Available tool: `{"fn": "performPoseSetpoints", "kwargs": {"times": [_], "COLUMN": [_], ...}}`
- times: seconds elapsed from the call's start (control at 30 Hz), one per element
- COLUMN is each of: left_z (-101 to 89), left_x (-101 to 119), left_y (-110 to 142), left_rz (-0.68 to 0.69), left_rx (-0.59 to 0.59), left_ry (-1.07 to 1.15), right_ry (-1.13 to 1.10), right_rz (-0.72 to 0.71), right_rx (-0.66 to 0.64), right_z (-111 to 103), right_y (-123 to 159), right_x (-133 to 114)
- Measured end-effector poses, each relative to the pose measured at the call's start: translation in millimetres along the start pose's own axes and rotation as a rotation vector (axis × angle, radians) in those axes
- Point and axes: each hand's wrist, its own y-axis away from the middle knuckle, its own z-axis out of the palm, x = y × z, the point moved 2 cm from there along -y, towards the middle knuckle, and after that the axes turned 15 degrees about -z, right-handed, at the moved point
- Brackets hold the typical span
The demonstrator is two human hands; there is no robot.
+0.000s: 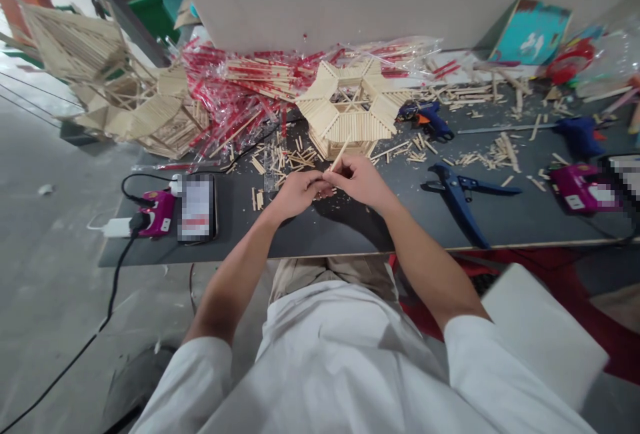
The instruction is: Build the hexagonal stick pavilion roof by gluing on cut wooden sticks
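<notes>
"Fingers of the right hand (361,179) are pinching a thin wooden stick (341,153), as I get it on my remote feed."

"And the left hand (299,193)?"

"Its thumb and fingertips are drawn together at the stick's near end. I can't tell whether they grip it too."

"Where does the stick lie?"

"Just in front of the star-topped model (357,127). Its long axis slants away and rightward, the far end pointing at the model's front edge. I can't tell from my angle whether that tip touches."

"Which hand is nearer the model?"

"The right, I'd judge; the left sits farther off, to the model's front left."

"Anything close by?"

"Blue cutter (459,195) to the model's front right, blue glue gun (439,126) just beside its right side, loose pieces (303,156) left of its base."
</notes>
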Motion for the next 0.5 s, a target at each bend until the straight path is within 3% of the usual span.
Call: {"fn": "performPoseSetpoints", "kwargs": {"times": [0.1, 0.23, 0.33, 0.43, 0.5], "left_z": [-0.5, -0.6, 1.6, 3.9, 4.2], "left_x": [2.0, 1.7, 1.9, 3.3, 3.8], "left_y": [2.1, 3.2, 3.6, 4.7, 5.9], "left_rz": [-0.05, -0.11, -0.163, -0.22, -0.256], "left_rx": [-0.071, -0.141, -0.206, -0.261, -0.291], "left_ry": [0.06, 0.129, 0.194, 0.249, 0.273], "right_ry": [0.184, 0.466, 0.734, 0.995, 1.023], "right_rz": [-0.007, 0.018, 0.163, 0.353, 0.462], "right_rx": [-0.032, 0.064, 0.069, -0.091, -0.212], "right_z": [-19.6, -79.1, -138.2, -189.3, -211.2], "right_y": [18.7, 74.6, 128.6, 177.1, 200.4], "right_x": [-20.3, -35.5, -19.4, 11.5, 30.8]}}
